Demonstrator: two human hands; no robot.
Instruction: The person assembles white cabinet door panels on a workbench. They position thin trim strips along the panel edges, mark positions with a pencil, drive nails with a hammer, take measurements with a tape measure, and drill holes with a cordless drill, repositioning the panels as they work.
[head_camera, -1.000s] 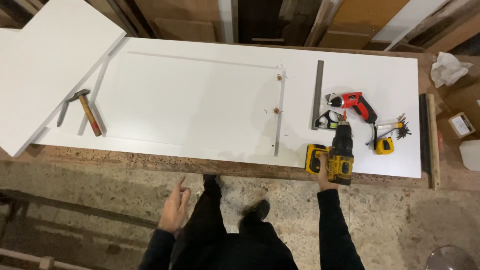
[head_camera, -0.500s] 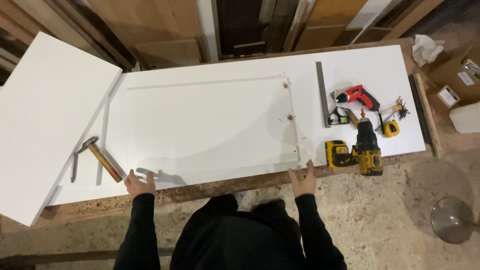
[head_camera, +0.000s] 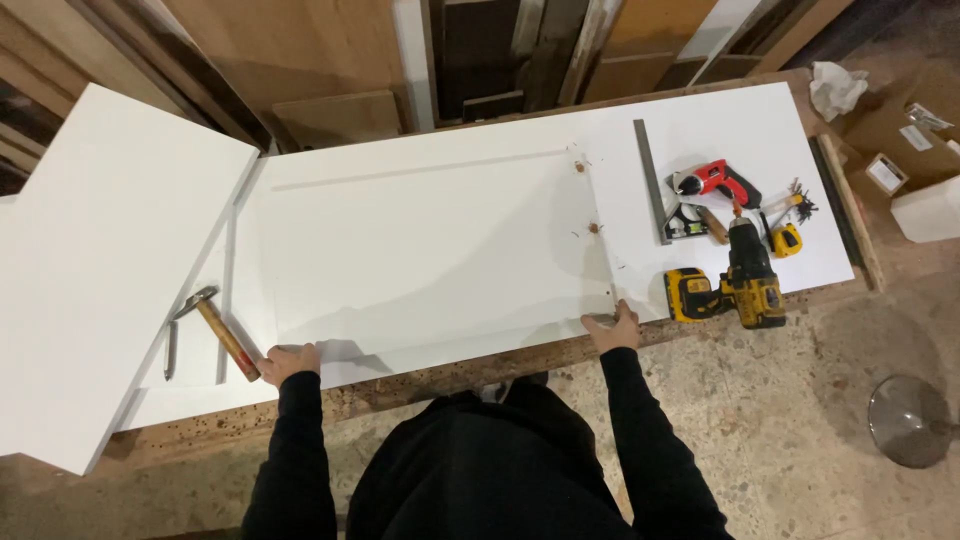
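Person is gripping white door panel (head_camera: 420, 250) lying flat on bench (head_camera: 450, 375): L hand (head_camera: 288, 360) clenched on near-left edge by hammer (head_camera: 222, 332), R hand (head_camera: 614, 330) on near-right corner beside yellow drill (head_camera: 735, 285).

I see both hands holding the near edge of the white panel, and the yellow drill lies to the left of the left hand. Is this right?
Not quite. The head view shows the yellow drill lying right of the right hand, not left of the left hand; there the hammer lies. Both hands do hold the near edge of the white panel.
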